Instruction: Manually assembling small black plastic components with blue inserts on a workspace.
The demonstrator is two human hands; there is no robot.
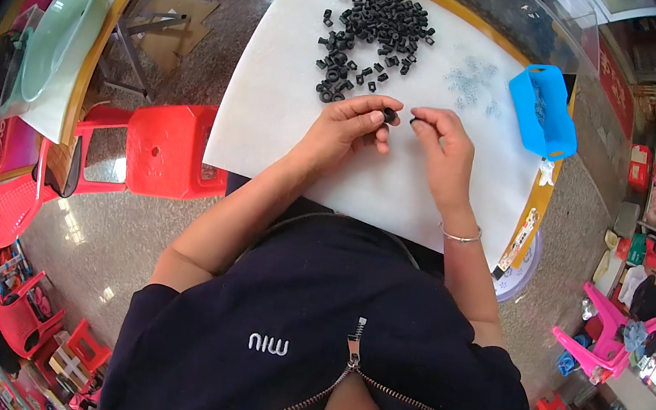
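Fingers point(369, 103) pinch 2 black pieces point(390, 116) point(415, 120), 1 per hand point(340, 127) point(448, 151)

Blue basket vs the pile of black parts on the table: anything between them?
Yes: in the head view, a loose scatter of small pale-blue bits lies on the white sheet, between the pile of black parts and the blue basket.

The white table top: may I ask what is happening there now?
The person's left hand holds a small black part; the right hand pinches a tiny dark piece, apart from it. Beyond them, a heap of black parts lies on the white table top, with scattered bluish bits and a blue basket to the right.
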